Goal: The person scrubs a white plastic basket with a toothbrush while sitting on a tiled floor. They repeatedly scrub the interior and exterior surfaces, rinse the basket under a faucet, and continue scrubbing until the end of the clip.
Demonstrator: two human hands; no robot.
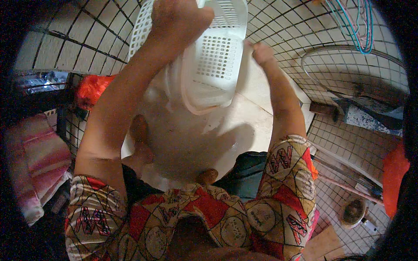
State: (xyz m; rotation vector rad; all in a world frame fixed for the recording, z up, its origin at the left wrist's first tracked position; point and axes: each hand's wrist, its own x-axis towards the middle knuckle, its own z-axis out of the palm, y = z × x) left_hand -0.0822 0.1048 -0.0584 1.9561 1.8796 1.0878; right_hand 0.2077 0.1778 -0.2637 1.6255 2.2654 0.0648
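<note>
A white plastic basket [212, 58] with rows of perforations is held tilted at the top of the head view, above the floor. My left hand [183, 16] is closed on its upper part, thumb towards the right; the hand's far side is cut off by the picture's edge. At the basket's right rim is my right hand [263, 53], blurred, its fingertips on the edge and partly hidden. More perforated white plastic [140, 36] shows left of my left hand; whether it is the same basket cannot be told.
Wet-looking floor [196, 140] lies below, with a bare foot [140, 127] at left. A red plastic bag [93, 89] and striped cloth [45, 163] are on the left. On the right are hangers [364, 29], a hose [303, 62], poles [346, 187] and a round brush-like object [353, 212].
</note>
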